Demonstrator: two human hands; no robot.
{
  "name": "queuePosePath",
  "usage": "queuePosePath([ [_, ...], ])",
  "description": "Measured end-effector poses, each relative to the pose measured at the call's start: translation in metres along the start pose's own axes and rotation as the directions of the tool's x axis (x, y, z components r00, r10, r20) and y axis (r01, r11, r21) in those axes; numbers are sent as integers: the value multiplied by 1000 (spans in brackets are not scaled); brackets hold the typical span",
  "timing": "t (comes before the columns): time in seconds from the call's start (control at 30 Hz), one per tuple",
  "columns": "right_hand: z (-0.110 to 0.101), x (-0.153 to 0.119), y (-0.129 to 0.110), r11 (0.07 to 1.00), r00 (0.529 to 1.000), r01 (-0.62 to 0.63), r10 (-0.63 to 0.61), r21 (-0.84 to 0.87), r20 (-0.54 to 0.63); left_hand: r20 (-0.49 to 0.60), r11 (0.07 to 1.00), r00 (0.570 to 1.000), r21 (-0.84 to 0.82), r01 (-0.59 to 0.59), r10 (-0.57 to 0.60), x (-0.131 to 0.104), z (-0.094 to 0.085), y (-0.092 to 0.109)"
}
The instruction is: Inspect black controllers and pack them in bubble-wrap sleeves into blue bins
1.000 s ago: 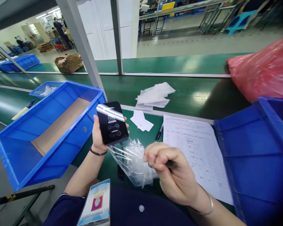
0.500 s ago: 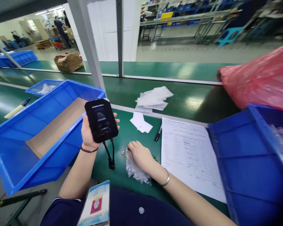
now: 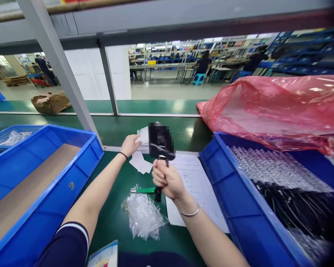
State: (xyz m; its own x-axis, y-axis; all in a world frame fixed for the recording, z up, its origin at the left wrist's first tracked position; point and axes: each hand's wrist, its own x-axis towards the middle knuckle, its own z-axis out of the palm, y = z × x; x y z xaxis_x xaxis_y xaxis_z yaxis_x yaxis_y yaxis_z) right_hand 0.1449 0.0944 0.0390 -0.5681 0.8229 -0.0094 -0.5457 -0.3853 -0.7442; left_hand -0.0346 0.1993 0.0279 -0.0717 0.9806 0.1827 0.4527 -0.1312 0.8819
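My right hand is closed around the short black cables of a black device, which stands up above the fist, its face partly pixelated. My left hand reaches to the stack of white bags on the green surface, fingertips pinched at its left edge. Small white papers lie just below that stack. Nearer to me is a pile of clear plastic bags, with a green strip-like object at its top edge. A printed sheet lies partly behind my right hand and forearm.
A blue bin with cardboard inside stands at left. The right blue bin holds wrapped items and black cables, with a red plastic bag behind it. A slanted metal post rises at left.
The device has passed from my left hand to my right, which has left the clear bags. My left hand has moved forward to the white bags. The view has turned right and up.
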Motion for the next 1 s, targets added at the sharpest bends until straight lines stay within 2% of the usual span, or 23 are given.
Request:
queuePosePath([
  [0.07, -11, 0, -22, 993, 991, 112, -114, -32, -76, -9, 992, 1000, 123, -14, 15, 24, 10, -11],
  [0.13, -21, -1, -38, 980, 975, 183, -191, -75, -117, -16, 972, 1000, 233, -15, 19, 36, 18, -20],
  [0.27, -32, -1, -51, 967, 961, 221, -238, -127, -140, -38, 938, 999, 346, -11, 25, 41, 25, -33],
  [0.4, -31, 1, -51, 958, 951, 250, -271, -140, -151, -71, 949, 995, 312, -39, 64, 38, 26, -36],
  [0.5, -30, 0, -52, 954, 953, 241, -267, -178, -140, -149, 979, 984, 190, -70, 100, 38, 26, -30],
  [0.6, -38, -1, -56, 936, 953, 230, -272, -266, -134, -270, 994, 957, -6, -110, 104, 36, 19, -17],
  [0.7, -49, 4, -59, 853, 912, 265, -374, -449, -171, -355, 953, 934, -267, -144, 42, 19, 3, 1],
  [0.77, -55, 8, -60, 761, 858, 275, -470, -587, -207, -335, 886, 942, -441, -144, -13, -2, -11, 14],
  [0.83, -58, 12, -60, 699, 827, 268, -520, -664, -214, -262, 808, 963, -580, -104, -64, -26, -23, 26],
  [0.9, -56, 13, -58, 706, 837, 285, -513, -648, -191, -170, 741, 979, -671, -33, -110, -48, -31, 35],
  [1.0, -48, 11, -54, 786, 862, 335, -478, -519, -169, -66, 677, 985, -734, 59, -157, -74, -31, 41],
])
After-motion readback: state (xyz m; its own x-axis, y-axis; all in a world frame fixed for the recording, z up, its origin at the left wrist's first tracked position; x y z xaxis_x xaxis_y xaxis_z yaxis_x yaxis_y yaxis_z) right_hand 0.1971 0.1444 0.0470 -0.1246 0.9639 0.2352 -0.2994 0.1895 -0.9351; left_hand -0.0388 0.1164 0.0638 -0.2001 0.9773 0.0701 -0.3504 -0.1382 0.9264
